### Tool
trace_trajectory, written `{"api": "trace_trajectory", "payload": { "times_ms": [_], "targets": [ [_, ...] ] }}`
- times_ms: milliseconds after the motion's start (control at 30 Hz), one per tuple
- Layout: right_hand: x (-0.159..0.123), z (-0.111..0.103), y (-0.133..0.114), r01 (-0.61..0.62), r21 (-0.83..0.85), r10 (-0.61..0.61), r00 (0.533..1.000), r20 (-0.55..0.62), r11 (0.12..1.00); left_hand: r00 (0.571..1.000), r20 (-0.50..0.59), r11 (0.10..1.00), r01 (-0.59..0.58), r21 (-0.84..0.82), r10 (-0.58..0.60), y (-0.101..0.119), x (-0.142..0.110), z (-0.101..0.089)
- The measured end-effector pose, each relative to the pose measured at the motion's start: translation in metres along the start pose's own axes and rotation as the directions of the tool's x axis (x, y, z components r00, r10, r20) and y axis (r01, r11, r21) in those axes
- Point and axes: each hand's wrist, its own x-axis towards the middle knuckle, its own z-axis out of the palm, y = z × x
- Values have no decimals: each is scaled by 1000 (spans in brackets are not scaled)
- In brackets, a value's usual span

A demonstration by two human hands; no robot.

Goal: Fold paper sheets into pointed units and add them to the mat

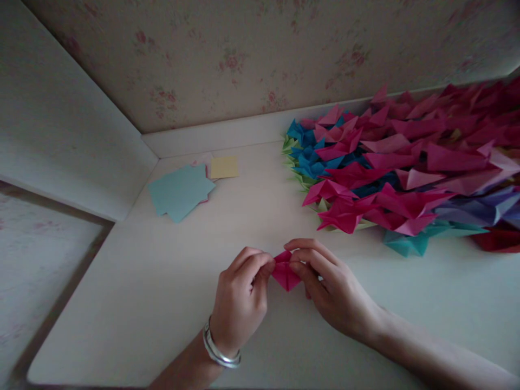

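Between my two hands is a small folded piece of bright pink origami paper [286,278], its lower part a downward-pointing shape with a crease down the middle. My left hand [242,295], with a silver bracelet at the wrist, pinches its left corner between thumb and fingers. On the other side my right hand [325,284] grips the paper's right edge, thumb in front and fingers behind and above. The fingertips cover part of the upper folds. Both hands are just above the white table.
A large heap of folded paper figures [406,162] in pink, blue, green, purple and red fills the back right. Light-blue paper sheets [181,189] and a yellow square sheet [225,167] lie at the back left. The white table [122,303] meets a floral-papered wall [227,70] and a white side panel [73,108].
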Motion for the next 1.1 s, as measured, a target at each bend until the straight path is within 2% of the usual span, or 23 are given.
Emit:
{"api": "trace_trajectory", "payload": {
  "times_ms": [167,367,533,733,867,1100],
  "targets": [
    [0,-1,1,5,-29,-5,1000,-3,1000,999,-37,999,-32,30,33,1,2,-1],
    [-2,-2,2,101,-63,-100,995,21,993,985,54,984,-167,59,164,0,0,2],
    [-3,-3,1,160,-49,-157,986,49,986,983,31,983,-183,-10,183,-1,-1,2],
    [-2,-3,-2,160,-45,-157,986,57,986,997,7,970,-70,-231,74,6,3,3],
    [-3,-4,-4,120,-43,-117,991,65,992,1000,0,947,14,-322,-15,7,1,6],
    [-4,-2,0,70,-43,-67,995,73,997,975,-29,885,187,-427,-220,4,-1,6]
  ]
}}
